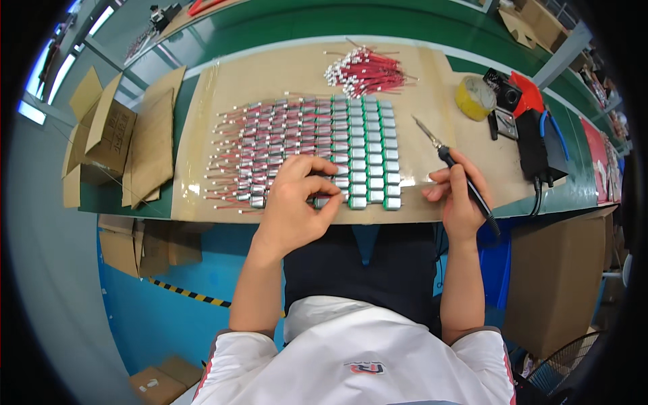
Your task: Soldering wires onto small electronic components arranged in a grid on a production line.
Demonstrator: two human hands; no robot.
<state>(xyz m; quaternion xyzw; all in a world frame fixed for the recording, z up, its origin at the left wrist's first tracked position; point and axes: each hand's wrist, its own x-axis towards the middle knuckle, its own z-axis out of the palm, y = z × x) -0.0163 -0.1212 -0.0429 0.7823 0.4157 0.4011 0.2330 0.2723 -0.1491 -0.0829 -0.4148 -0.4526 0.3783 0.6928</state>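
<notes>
Rows of small silver battery cells with green ends [358,148] lie on the cardboard-covered bench. The columns at left have red and black wire leads with white connectors [233,142]; the right columns show no leads. Over the near rows is my left hand [300,202], its fingers curled together at a cell; whatever is between the fingertips is too small to make out. My right hand [462,199] grips a soldering iron [466,182] by its black handle, to the right of the cells. Its metal tip points up and left, apart from them.
A heap of loose red leads [368,71] lies behind the cells. At right are a yellow tape roll [474,98], a small metal stand [505,123] and a black box [540,152] with a cable. Open cartons [108,138] stand at left. A large carton [557,283] is below right.
</notes>
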